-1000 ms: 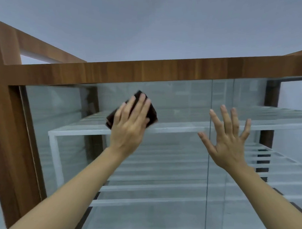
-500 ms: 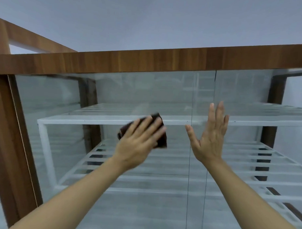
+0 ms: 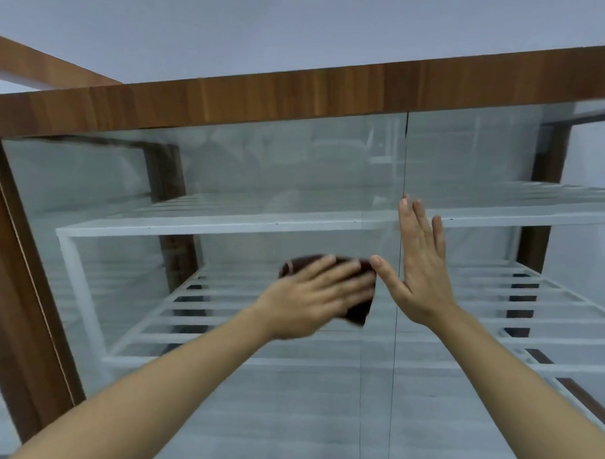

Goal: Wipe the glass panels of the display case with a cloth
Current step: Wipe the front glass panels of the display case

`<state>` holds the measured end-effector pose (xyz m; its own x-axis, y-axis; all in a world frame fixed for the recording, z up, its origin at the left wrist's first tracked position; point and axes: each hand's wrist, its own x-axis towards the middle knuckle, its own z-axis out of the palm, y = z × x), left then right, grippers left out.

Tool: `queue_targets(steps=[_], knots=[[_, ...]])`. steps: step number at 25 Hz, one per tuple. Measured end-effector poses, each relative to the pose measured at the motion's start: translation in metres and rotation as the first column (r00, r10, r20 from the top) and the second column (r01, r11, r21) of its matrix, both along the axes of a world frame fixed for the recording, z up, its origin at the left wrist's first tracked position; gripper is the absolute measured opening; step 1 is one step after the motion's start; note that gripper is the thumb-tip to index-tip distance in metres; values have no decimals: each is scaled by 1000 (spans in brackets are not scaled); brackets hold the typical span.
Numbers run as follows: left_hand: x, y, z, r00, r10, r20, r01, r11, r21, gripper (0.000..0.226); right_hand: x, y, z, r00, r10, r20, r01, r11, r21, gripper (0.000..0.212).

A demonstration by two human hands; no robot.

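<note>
A wood-framed display case with glass front panels fills the view. My left hand (image 3: pixel 312 298) lies flat over a dark brown cloth (image 3: pixel 358 312) and presses it against the left glass panel (image 3: pixel 227 178), just left of the vertical seam between panels. Most of the cloth is hidden under my fingers. My right hand (image 3: pixel 419 267) rests flat with fingers spread on the right glass panel (image 3: pixel 485 160), right beside the seam. Its thumb touches the edge of the cloth.
A wooden top rail (image 3: pixel 298 98) runs above the glass, and a wooden post (image 3: pixel 18 288) frames the left side. Inside are white slatted shelves (image 3: pixel 225 226). A dark wooden post (image 3: pixel 534 237) stands at the back right.
My left hand has slid the cloth down and to the right across the left panel. My right hand has shifted left towards the seam, so the two hands now meet.
</note>
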<state>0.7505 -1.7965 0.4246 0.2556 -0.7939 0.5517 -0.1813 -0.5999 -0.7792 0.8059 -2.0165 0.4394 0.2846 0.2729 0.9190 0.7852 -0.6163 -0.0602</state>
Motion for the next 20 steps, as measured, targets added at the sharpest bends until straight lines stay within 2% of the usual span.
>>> queue_targets(steps=[1, 2, 3, 4, 6, 7, 8, 11, 13, 15, 18, 19, 20], knots=[[-1, 5, -5, 999, 26, -20, -24, 992, 125, 52, 1, -4, -3, 1000, 4, 3, -4, 1000, -24, 80], [2, 7, 5, 1000, 13, 5, -13, 990, 143, 51, 2, -5, -5, 1000, 14, -3, -14, 1000, -28, 81], [6, 3, 24, 999, -1, 54, -2, 998, 58, 50, 1, -5, -5, 1000, 25, -15, -25, 999, -22, 82], [8, -3, 49, 995, -12, 102, 25, 992, -122, 47, 0, -3, -5, 999, 36, -29, -36, 999, -10, 83], [10, -13, 84, 987, 0, 163, 75, 885, -460, 44, -2, 2, -5, 997, 54, -52, -53, 998, 29, 84], [10, -17, 80, 984, -4, 178, 99, 845, -526, 44, -2, 4, -6, 996, 63, -55, -61, 997, 51, 84], [12, -18, 60, 983, -9, 183, 107, 840, -532, 46, -3, 5, -8, 996, 69, -51, -65, 995, 77, 82], [-5, 9, -58, 996, 62, 67, -30, 917, -398, 56, -11, 12, -24, 999, 26, -34, -19, 983, 180, 72], [-26, 58, -105, 988, 154, 24, -130, 897, -423, 63, -21, 26, -44, 999, -40, -12, 42, 979, 201, 67], [-36, 111, -91, 975, 214, 52, -151, 822, -549, 63, -30, 49, -61, 994, -91, 61, 81, 985, 152, 61], [-45, 178, -8, 970, 225, 96, -61, 602, -796, 62, -44, 103, -69, 978, -148, 148, 132, 985, 112, 54], [-47, 196, 8, 969, 219, 110, -31, 555, -831, 61, -49, 129, -69, 971, -149, 188, 132, 986, 103, 53], [-47, 210, 7, 970, 206, 127, -11, 559, -829, 60, -54, 156, -69, 965, -138, 225, 121, 989, 89, 53]])
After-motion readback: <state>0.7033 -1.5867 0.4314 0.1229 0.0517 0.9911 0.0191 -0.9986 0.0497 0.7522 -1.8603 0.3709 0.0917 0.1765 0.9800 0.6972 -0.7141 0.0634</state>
